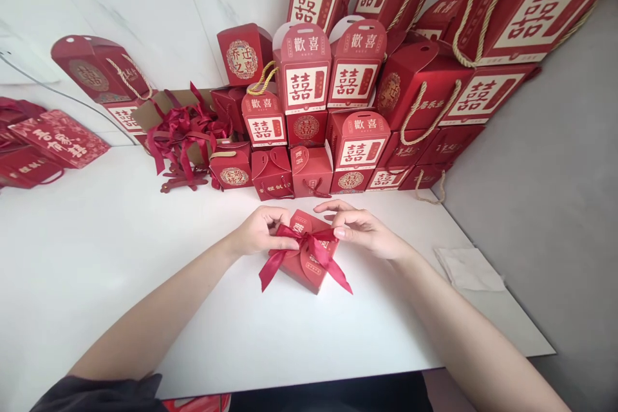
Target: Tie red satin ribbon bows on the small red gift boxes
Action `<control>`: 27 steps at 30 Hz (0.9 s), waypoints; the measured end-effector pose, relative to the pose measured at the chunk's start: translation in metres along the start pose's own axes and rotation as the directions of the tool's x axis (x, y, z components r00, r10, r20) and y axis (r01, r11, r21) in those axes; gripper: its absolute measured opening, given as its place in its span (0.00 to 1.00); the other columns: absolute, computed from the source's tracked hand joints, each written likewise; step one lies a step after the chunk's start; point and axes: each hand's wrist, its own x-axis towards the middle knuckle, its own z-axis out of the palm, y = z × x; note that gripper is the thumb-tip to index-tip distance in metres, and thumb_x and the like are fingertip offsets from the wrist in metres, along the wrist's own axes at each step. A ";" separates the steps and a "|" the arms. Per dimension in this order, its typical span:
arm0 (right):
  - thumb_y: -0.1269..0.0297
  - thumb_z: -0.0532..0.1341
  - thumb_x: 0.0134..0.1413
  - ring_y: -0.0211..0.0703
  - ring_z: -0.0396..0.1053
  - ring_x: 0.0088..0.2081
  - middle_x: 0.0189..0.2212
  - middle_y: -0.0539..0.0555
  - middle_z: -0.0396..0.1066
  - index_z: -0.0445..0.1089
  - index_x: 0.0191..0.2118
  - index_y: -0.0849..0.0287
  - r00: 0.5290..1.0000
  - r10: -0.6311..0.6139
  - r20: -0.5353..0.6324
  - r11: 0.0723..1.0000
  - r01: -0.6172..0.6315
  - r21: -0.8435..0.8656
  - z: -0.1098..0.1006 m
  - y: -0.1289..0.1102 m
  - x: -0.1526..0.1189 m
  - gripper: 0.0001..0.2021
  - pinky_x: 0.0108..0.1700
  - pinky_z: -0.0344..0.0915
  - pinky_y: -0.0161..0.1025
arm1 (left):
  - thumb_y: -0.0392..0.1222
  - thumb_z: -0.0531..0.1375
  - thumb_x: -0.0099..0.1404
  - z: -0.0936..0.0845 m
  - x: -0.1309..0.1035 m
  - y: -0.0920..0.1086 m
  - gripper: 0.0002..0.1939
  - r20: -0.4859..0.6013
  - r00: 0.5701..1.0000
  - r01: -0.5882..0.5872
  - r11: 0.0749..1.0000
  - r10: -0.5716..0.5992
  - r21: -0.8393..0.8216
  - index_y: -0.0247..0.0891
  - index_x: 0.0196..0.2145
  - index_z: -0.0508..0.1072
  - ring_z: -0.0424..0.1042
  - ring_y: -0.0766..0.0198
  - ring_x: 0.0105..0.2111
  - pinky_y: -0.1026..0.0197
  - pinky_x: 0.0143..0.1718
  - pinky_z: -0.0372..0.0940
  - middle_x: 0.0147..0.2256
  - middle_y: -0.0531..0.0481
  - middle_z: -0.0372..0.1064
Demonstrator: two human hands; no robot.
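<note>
A small red gift box (309, 270) with gold lettering sits on the white table, turned at an angle to me. A dark red satin ribbon (326, 257) is tied in a bow on its top, and two tails hang over the front. With thumb and fingers, my left hand (265, 230) pinches the left loop of the bow. On the other side my right hand (364, 232) pinches the right loop between thumb and forefinger, its other fingers raised. The knot shows between both hands.
Stacked red boxes (309, 87), some with rope handles, line the back of the table. An open cardboard box (145, 114) spills red ribbons (186, 125) at the back left. Red bags (58, 138) lie far left. A white tissue (468, 268) lies by the grey wall.
</note>
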 end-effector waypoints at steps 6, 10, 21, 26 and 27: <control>0.55 0.60 0.61 0.50 0.61 0.59 0.53 0.58 0.65 0.70 0.35 0.54 0.972 -0.127 -0.198 0.912 0.036 -0.410 0.015 -0.034 -0.007 0.09 0.61 0.56 0.51 | 0.52 0.63 0.60 -0.014 -0.004 0.021 0.19 0.144 0.985 0.092 0.995 -0.098 0.048 0.32 0.23 0.73 0.50 0.73 0.15 0.65 0.17 0.44 0.14 0.56 0.55; 0.54 0.63 0.58 0.53 0.58 0.61 0.55 0.58 0.64 0.69 0.30 0.55 0.984 -0.115 -0.139 0.860 0.029 -0.509 0.028 -0.043 -0.011 0.11 0.61 0.55 0.53 | 0.51 0.60 0.64 -0.009 -0.005 0.031 0.21 0.161 0.975 0.130 0.983 -0.151 0.131 0.33 0.20 0.70 0.51 0.73 0.15 0.65 0.19 0.46 0.14 0.56 0.54; 0.55 0.58 0.63 0.52 0.57 0.64 0.62 0.54 0.61 0.69 0.26 0.56 0.984 0.134 -0.117 0.959 -0.158 -0.234 0.017 -0.039 -0.010 0.16 0.64 0.52 0.57 | 0.49 0.60 0.64 0.012 -0.006 0.023 0.27 -0.149 0.988 0.066 0.962 -0.026 0.266 0.36 0.16 0.51 0.46 0.74 0.18 0.65 0.20 0.44 0.16 0.58 0.45; 0.54 0.59 0.62 0.53 0.51 0.67 0.64 0.51 0.59 0.70 0.23 0.55 0.982 0.146 -0.121 0.920 -0.180 -0.348 0.013 -0.042 -0.017 0.17 0.66 0.50 0.59 | 0.49 0.61 0.63 0.021 -0.001 0.016 0.28 -0.218 0.975 0.068 0.985 -0.033 0.156 0.36 0.16 0.49 0.45 0.74 0.18 0.66 0.19 0.43 0.16 0.59 0.44; 0.54 0.59 0.61 0.53 0.51 0.67 0.64 0.52 0.59 0.70 0.23 0.55 0.982 0.138 -0.129 0.911 -0.177 -0.372 0.012 -0.042 -0.018 0.17 0.66 0.50 0.59 | 0.49 0.61 0.63 0.023 0.000 0.016 0.28 -0.231 0.973 0.066 0.986 -0.029 0.156 0.36 0.16 0.49 0.45 0.74 0.18 0.66 0.20 0.43 0.17 0.59 0.44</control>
